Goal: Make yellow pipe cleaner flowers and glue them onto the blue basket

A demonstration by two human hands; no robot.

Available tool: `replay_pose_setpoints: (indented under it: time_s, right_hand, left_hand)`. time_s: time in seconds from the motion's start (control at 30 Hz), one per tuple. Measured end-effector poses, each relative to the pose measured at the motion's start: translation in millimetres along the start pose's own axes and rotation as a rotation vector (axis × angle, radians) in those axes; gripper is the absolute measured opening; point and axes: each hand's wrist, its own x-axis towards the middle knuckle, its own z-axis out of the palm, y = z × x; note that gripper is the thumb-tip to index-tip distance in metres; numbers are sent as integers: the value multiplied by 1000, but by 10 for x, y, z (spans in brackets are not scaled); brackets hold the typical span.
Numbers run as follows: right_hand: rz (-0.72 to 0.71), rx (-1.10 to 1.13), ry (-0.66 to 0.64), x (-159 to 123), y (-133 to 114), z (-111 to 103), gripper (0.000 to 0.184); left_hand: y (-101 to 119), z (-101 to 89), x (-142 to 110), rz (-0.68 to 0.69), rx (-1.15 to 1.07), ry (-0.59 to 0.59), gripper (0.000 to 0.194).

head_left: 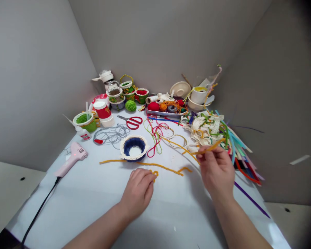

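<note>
My left hand point(138, 192) is closed low over the table, pinching a small looped piece of yellow pipe cleaner point(156, 174). Raised at the right, my right hand point(217, 171) grips a yellow pipe cleaner point(217, 144) between thumb and fingers; one end sticks up past the knuckles. Just beyond my left hand stands a small dark blue basket point(133, 160) with a white lace rim. Another long yellow pipe cleaner point(155, 165) lies across the table in front of it, with a short bent piece point(185, 169) near its right end.
A pink glue gun point(72, 159) with a black cord lies left, near a glue bottle point(83, 133). Red-handled scissors point(134, 122) and grey cord point(111, 134) lie behind. Further back are small baskets point(142, 95) and a yarn tray point(166, 113). Lace scraps point(200, 126) and colourful pipe cleaners point(245, 152) pile up right.
</note>
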Motion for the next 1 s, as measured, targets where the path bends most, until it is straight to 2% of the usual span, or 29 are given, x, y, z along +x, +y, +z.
replay_pose_setpoints:
  time_s: [0.1,0.2,0.3,0.43,0.53,0.7,0.8,0.9,1.0]
  right_hand:
    - [364,272,-96,68,-1,1,23]
    - [592,361,-192,68,-7,35,27]
    - [639,334,-384,-33,-40,83,21]
    - [634,217,-802,-242,-102,161,17]
    - [658,187,-954,-348,-137,218,19]
    - [669,240,-1046,-351,-115,224,24]
    - [650,276,-954,-342,-51,211,23]
    - [720,372,-853,-364,13,232,25]
    - [801,434,-807,-392,52,266,27]
  left_hand:
    - [22,5,12,-47,-111,-2,22]
    - [55,19,18,-176,-244,-29,17]
    - [105,25,16,-371,-402,-88,14]
    - [205,42,-2,-678,-831,-298,25]
    - [271,84,-33,-803,-991,-417,29]
    - [287,161,-111,-873,-1030,-531,39]
    - [277,171,-136,-854,-1020,-549,43]
    - [288,165,-147,-811,-979,-511,46]
    - [303,169,-172,-760,-918,-478,47]
